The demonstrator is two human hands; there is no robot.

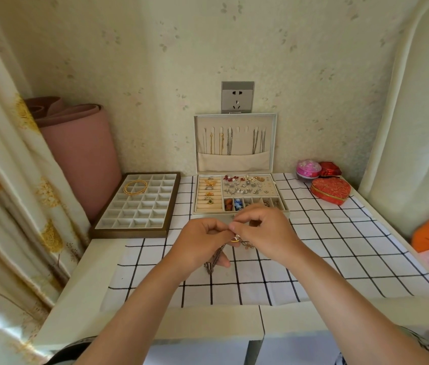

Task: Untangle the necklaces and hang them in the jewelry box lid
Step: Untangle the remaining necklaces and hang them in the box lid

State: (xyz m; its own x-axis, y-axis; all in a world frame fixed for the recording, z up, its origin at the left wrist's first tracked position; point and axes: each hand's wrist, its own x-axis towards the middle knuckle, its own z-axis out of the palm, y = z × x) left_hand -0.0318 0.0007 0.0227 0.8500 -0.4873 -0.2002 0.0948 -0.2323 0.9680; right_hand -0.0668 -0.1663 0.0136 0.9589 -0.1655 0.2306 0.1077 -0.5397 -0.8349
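Note:
A tangled bunch of necklace chains (214, 259) hangs between my two hands just above the checked cloth. My left hand (200, 241) pinches the tangle near its top, and dark chains trail down under its fingers. My right hand (263, 230) pinches the same knot from the right, beside a small gold ring-shaped piece (235, 240). Behind my hands stands the cream jewelry box (282, 206), its lid (234, 164) upright against the wall. Several gold and dark chains (229, 143) hang from the lid's hooks into its pocket.
A brown tray of small compartments (134, 206) with a gold chain lies at the left. Red and pink gift boxes (330, 191) sit at the right. A rolled pink mat (81, 154) leans in the left corner, by a curtain. A wall socket (237, 97) is above the lid.

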